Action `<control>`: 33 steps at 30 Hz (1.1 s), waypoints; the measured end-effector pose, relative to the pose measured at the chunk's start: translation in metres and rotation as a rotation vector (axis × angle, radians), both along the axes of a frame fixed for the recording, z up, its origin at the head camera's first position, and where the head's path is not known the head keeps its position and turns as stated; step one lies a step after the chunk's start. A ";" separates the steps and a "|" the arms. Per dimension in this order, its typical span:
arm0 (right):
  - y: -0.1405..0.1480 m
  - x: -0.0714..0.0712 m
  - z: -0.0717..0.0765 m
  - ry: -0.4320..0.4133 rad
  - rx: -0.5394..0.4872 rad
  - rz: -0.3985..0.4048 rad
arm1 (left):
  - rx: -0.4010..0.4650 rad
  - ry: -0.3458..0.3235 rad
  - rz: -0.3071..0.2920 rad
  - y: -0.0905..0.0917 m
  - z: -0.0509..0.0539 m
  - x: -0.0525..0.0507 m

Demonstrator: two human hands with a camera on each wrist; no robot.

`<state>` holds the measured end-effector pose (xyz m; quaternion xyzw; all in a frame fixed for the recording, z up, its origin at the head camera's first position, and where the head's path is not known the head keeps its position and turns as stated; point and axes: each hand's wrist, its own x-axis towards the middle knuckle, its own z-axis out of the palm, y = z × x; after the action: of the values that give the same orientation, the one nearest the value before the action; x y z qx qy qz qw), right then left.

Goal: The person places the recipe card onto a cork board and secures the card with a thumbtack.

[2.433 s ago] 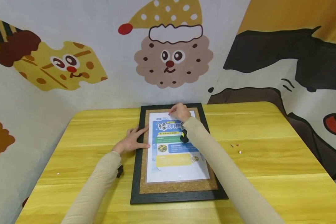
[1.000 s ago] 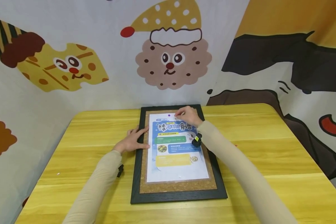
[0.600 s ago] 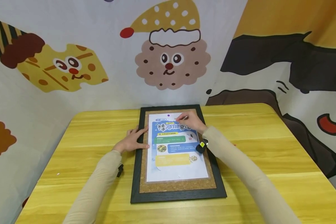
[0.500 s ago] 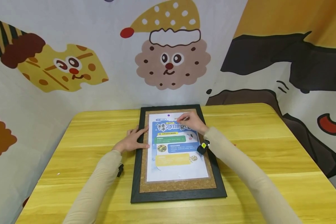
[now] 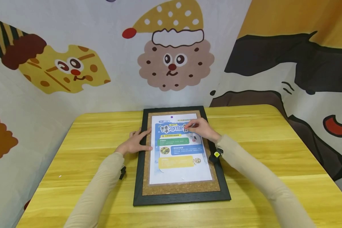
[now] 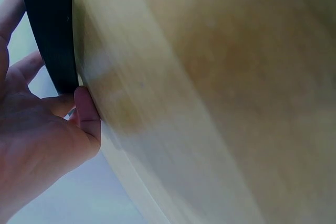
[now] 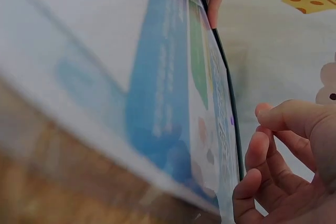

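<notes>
A printed sheet (image 5: 176, 174) lies on a cork board (image 5: 182, 190) with a black frame (image 5: 182, 199). A purple pin (image 5: 172, 117) sits near the sheet's top edge. My left hand (image 5: 132, 144) rests spread over the frame's left side, fingertips at the sheet's edge; the left wrist view shows the hand (image 6: 47, 124) beside the black frame (image 6: 50, 30). My right hand (image 5: 202, 129) hovers over the sheet's upper right, fingers loosely bent; in the right wrist view nothing shows between thumb and fingers of this hand (image 7: 299, 150), and the purple pin (image 7: 232, 121) stands beyond.
The board lies on a yellow wood-grain table (image 5: 88, 190), its far edge close to a cartoon-printed cloth (image 5: 117, 63). A tiny white bit (image 5: 60, 176) lies on the table at the left. A small pale spot (image 5: 183, 178) shows near the sheet's bottom.
My right hand was over the purple pin and has drawn back to the right and nearer me, uncovering it and the upper print. Small pieces on the right are now behind the arm. My left hand stays put.
</notes>
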<state>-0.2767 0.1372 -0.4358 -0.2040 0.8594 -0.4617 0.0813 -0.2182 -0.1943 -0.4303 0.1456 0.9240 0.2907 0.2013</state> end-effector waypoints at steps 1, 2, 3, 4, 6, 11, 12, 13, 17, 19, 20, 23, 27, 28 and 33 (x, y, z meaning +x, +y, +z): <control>0.002 0.002 0.000 0.005 -0.001 0.005 | -0.001 0.001 -0.003 0.000 0.000 0.000; 0.003 0.003 0.001 0.008 0.000 0.008 | -0.002 -0.002 -0.005 0.001 0.001 0.000; 0.005 0.005 0.001 0.010 0.000 0.011 | -0.002 -0.002 -0.006 0.001 0.001 0.000; 0.007 0.006 0.001 0.012 0.004 0.013 | -0.003 -0.004 -0.007 0.001 0.001 0.000; 0.010 0.009 0.002 0.015 0.001 0.018 | -0.001 -0.002 -0.008 0.000 0.001 0.000; 0.018 0.015 0.002 0.007 -0.002 0.014 | 0.002 0.005 -0.010 -0.001 0.001 0.001; 0.020 0.016 0.002 0.005 -0.003 0.013 | 0.002 0.006 -0.010 -0.001 0.002 0.001; 0.021 0.018 0.002 0.000 -0.007 0.010 | 0.002 0.007 -0.010 -0.001 0.002 0.001; 0.025 0.027 0.012 -0.038 -0.043 -0.002 | 0.003 0.007 -0.010 0.000 0.002 0.001; 0.027 0.031 0.017 -0.067 -0.051 -0.007 | 0.002 0.007 -0.011 0.000 0.003 0.001; 0.028 0.032 0.018 -0.078 -0.053 -0.012 | 0.001 0.008 -0.013 0.001 0.003 0.001; 0.033 0.032 0.015 -0.090 -0.052 -0.020 | 0.003 0.003 -0.009 0.001 0.003 0.001; 0.040 0.029 0.005 -0.076 -0.061 -0.024 | 0.020 0.006 -0.011 -0.001 0.004 0.004; 0.041 0.030 0.005 -0.069 -0.060 -0.023 | 0.025 0.007 -0.011 -0.001 0.004 0.005; 0.049 0.035 0.006 -0.050 -0.056 -0.030 | 0.031 0.005 -0.010 -0.002 0.004 0.004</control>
<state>-0.2421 0.1860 -0.4303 -0.1814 0.8469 -0.4917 0.0902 -0.2139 -0.1962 -0.4266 0.1540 0.9192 0.3035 0.1983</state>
